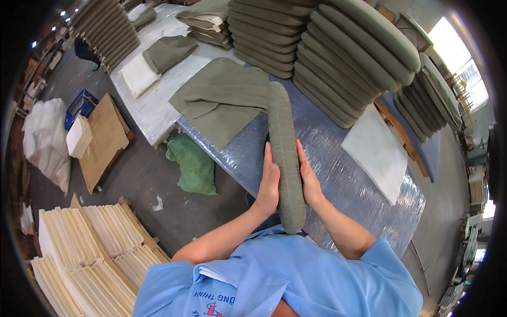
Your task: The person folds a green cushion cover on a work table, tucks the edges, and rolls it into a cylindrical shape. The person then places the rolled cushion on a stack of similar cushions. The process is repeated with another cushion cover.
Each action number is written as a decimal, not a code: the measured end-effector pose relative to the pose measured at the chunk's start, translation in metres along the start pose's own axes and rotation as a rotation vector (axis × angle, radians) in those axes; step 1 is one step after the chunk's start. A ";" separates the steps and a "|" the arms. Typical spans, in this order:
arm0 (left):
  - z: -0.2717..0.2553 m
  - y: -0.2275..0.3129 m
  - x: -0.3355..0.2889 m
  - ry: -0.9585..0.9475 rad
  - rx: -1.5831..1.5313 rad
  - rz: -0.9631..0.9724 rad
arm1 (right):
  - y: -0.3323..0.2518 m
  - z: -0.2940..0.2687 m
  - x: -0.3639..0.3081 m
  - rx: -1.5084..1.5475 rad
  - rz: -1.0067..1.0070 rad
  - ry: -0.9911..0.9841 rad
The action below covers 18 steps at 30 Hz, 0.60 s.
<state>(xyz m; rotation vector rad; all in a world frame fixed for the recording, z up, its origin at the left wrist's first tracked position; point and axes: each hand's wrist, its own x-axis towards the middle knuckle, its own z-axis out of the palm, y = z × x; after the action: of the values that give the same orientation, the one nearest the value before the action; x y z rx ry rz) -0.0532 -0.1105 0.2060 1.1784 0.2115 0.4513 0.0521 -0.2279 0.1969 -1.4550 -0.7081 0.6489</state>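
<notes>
A grey-green, fabric-covered cushion [285,153] stands on its narrow edge in front of my chest, its long side running away from me. My left hand [269,184] lies against its left face with the fingers stretched forward. Against the opposite face presses my right hand [309,178], so the cushion is held between both palms. The cushion's far end meets a loose grey-green fabric cover [219,98] spread on the table. Its underside is hidden.
Tall stacks of finished cushions [348,58] line the table's far side. A white foam sheet [376,150] lies at the right on the plastic-wrapped table [338,195]. Left on the floor are a green bag [191,165], cardboard [103,142] and stacked cream-coloured slabs [79,238].
</notes>
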 end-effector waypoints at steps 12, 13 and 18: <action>0.031 -0.015 -0.043 0.101 0.231 0.108 | 0.031 0.021 -0.057 0.109 -0.089 0.191; 0.031 -0.019 -0.040 0.113 0.245 0.126 | 0.031 0.020 -0.056 0.094 -0.095 0.178; 0.039 -0.016 -0.044 0.055 -0.073 0.032 | 0.032 0.002 -0.051 0.093 -0.090 0.111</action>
<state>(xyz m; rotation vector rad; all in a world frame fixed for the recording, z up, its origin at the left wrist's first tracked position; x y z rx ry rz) -0.0734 -0.1679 0.2029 1.0997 0.2222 0.5160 0.0187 -0.2652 0.1634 -1.3543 -0.6446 0.5209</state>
